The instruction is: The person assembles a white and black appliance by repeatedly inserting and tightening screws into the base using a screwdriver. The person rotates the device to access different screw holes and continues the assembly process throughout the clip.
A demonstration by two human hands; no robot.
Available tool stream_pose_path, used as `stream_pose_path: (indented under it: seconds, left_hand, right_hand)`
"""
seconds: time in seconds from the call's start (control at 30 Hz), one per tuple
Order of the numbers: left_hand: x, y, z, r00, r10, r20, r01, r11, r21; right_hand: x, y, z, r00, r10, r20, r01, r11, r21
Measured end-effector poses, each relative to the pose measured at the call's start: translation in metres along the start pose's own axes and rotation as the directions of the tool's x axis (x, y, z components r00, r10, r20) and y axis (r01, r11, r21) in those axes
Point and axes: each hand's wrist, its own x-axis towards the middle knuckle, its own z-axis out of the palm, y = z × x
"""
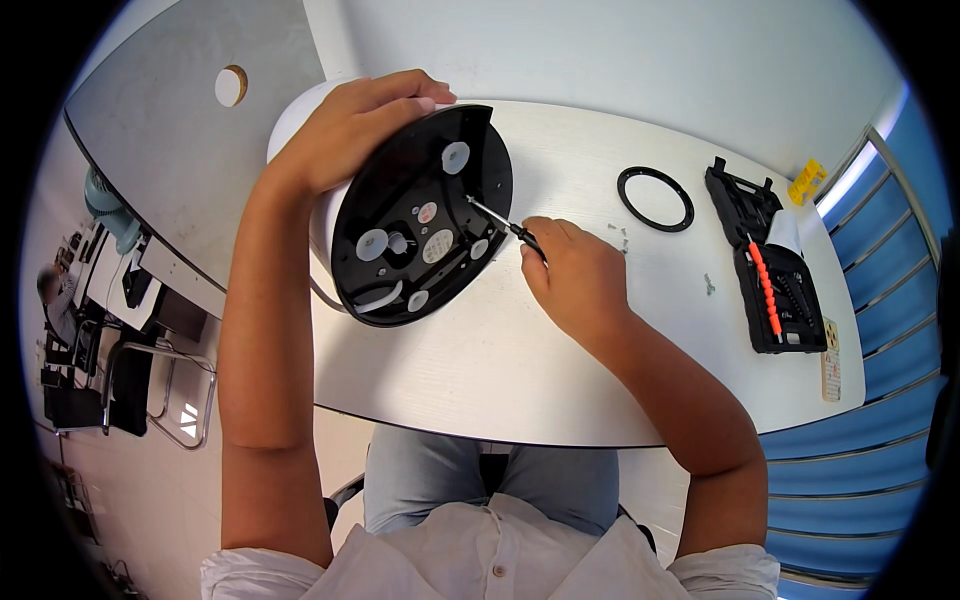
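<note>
A white appliance lies tipped on its side on the pale table [520, 370], its round black base [425, 215] facing me. My left hand [350, 125] grips the upper rim of that base and steadies it. In my right hand [570, 270] is a small screwdriver [505, 225] with a black handle. Its metal tip touches the base near the right edge. Round white and grey pads dot the black underside, and a white cord curls along its lower edge.
A black ring [655, 198] lies on the table right of the appliance, with a few small screws [622, 237] near it. Farther right sits an open black tool case [770, 275] holding an orange driver. Chairs and a person stand at the far left.
</note>
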Motion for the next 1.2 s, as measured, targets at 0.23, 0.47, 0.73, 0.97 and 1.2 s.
stream_pose_path:
  seconds: [0.23, 0.47, 0.73, 0.97, 1.2]
  left_hand:
    - [-0.001, 0.0, 0.0, 1.0, -0.018, -0.001, 0.018, 1.0, -0.019]
    - [-0.001, 0.002, -0.002, 1.0, 0.005, 0.014, -0.005, 1.0, -0.007]
    - [-0.001, 0.009, -0.003, 0.997, -0.05, 0.064, 0.046, 0.997, 0.061]
    - [0.0, 0.01, -0.005, 0.998, -0.017, 0.065, 0.01, 0.994, 0.113]
    - [0.0, 0.007, -0.005, 0.999, -0.01, 0.052, 0.003, 0.992, 0.129]
  right_hand:
    - [0.008, -0.006, -0.013, 0.945, 0.228, 0.235, -0.28, 0.934, 0.221]
    - [0.006, -0.002, -0.005, 0.999, 0.042, -0.022, -0.039, 0.992, 0.123]
    - [0.009, -0.014, -0.01, 0.958, -0.268, -0.105, 0.22, 0.917, -0.331]
    - [0.021, -0.015, -0.019, 0.933, 0.243, 0.264, -0.313, 0.911, 0.267]
    - [0.015, -0.016, -0.008, 0.999, 0.004, -0.043, -0.004, 1.0, -0.011]
